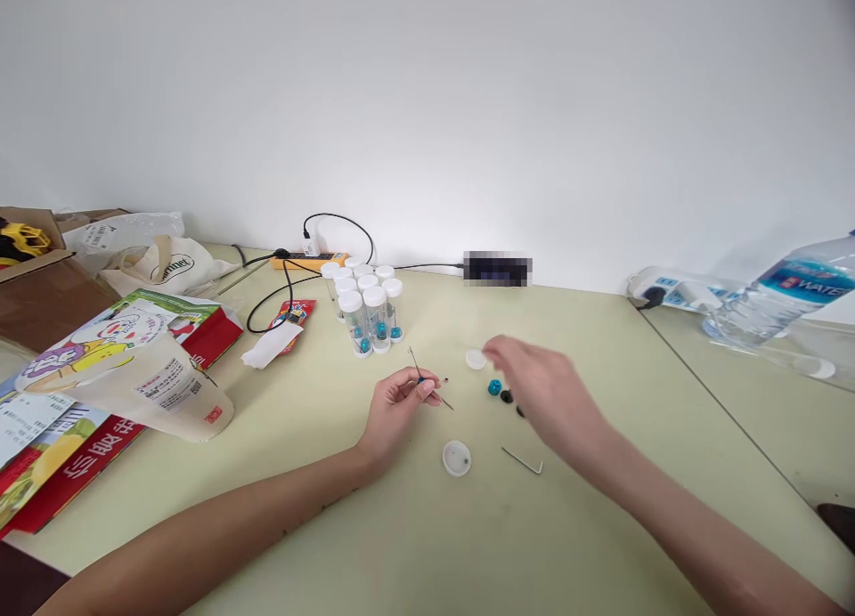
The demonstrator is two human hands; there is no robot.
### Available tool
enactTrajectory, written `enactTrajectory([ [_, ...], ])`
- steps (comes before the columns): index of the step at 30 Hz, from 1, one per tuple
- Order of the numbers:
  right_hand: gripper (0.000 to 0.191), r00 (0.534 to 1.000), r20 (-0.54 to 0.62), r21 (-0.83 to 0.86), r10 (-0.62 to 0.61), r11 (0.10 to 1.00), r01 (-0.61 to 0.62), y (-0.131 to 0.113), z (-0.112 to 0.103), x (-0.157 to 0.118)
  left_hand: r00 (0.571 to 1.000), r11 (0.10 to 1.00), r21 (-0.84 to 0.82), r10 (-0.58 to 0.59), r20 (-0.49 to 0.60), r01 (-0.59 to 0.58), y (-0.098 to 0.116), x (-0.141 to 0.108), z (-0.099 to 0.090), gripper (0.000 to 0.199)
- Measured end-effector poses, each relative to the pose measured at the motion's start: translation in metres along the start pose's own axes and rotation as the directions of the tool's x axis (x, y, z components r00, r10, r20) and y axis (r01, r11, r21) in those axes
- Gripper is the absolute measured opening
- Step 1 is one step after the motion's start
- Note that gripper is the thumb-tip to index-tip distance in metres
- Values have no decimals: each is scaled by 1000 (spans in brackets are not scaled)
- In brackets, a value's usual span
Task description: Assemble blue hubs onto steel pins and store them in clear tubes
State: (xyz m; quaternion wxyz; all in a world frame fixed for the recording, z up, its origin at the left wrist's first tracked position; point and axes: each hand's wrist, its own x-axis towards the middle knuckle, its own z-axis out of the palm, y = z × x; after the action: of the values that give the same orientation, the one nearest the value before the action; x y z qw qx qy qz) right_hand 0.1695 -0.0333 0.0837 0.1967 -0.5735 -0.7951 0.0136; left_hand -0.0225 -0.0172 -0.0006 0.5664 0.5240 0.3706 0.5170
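Between its fingertips, my left hand (399, 407) pinches a thin dark rod (415, 361) with a small teal piece on it. My right hand (534, 376) hovers over the table beside a white round cap (476, 359); its fingers are bent and blurred, and what they hold, if anything, is hidden. Just left of that hand lie a teal knob (494, 387) and a black round part (507, 396), with another dark part partly hidden. Nearer me are a white lid (457, 458) holding tiny bits and an L-shaped hex key (524, 460).
Several clear tubes with white caps (352, 303) stand behind my left hand. A power strip (311, 262), a red packet (294, 322), a plastic cup (160, 380) and boxes are at the left. A water bottle (788, 287) and a white power strip (688, 291) sit at the right.
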Motion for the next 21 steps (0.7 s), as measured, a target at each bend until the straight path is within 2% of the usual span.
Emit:
enactTrajectory([
  [1, 21, 998, -61, -111, -32, 993, 25, 7, -8, 5, 1000, 1000, 2, -8, -3, 8, 0, 1, 0, 20],
  [3, 24, 987, -105, -363, -118, 929, 73, 20, -20, 17, 1000, 1000, 10, -17, -2, 17, -1, 1, 0, 19],
  [5, 32, 972, -94, -572, -218, 810, 127, 32, -27, 31, 1000, 1000, 18, -19, 5, 19, -1, 1, 0, 20],
  [7, 37, 958, -36, -687, -286, 703, 184, 41, -28, 43, 1000, 999, 26, -19, 18, 19, -1, 1, 0, 20],
  [11, 40, 928, 110, -741, -357, 592, 316, 45, -25, 56, 999, 999, 35, -27, 43, 26, -1, 0, 0, 20],
  [13, 49, 898, 124, -704, -421, 600, 379, 44, -27, 55, 998, 999, 37, -37, 45, 35, -2, 0, 0, 21],
  [15, 57, 886, 68, -630, -458, 669, 394, 51, -32, 52, 998, 998, 36, -46, 37, 45, -3, 0, 1, 21],
  [17, 53, 924, -72, -534, -375, 797, 282, 70, -39, 50, 998, 998, 30, -53, 32, 52, -3, 0, 1, 20],
  [18, 46, 949, -180, -484, -258, 863, 143, 84, -43, 49, 998, 998, 27, -56, 34, 55, -3, 0, 1, 20],
  [19, 38, 948, -305, -413, -91, 909, -46, 102, -48, 47, 997, 998, 27, -61, 38, 60, -3, 0, 2, 19],
  [20, 32, 930, -359, -339, 77, 918, -207, 122, -53, 44, 997, 997, 30, -66, 42, 65, -2, 0, 2, 19],
  [21, 28, 915, -371, -317, 157, 905, -283, 143, -57, 41, 996, 997, 33, -70, 46, 69, -2, 0, 2, 19],
])
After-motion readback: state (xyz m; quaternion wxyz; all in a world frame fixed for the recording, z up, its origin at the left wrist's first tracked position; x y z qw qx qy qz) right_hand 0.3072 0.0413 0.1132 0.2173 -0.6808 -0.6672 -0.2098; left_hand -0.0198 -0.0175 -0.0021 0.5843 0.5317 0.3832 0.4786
